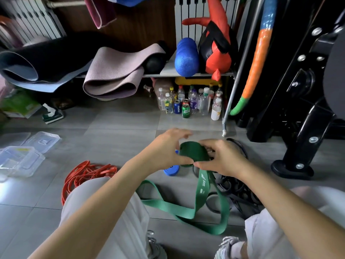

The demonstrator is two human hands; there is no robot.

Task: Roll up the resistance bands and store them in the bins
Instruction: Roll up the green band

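Two hands meet low over the floor (119, 128), both closed on one green band (192, 153). The left hand (166, 149) cups the started coil, and the right hand (222, 159) pinches it where the loose tail leaves. From this grip the tail runs lengthwise down toward the person, nearer the right hand. Clear plastic bins (20, 163) sit well apart on the left hand's side. Their contents cannot be made out.
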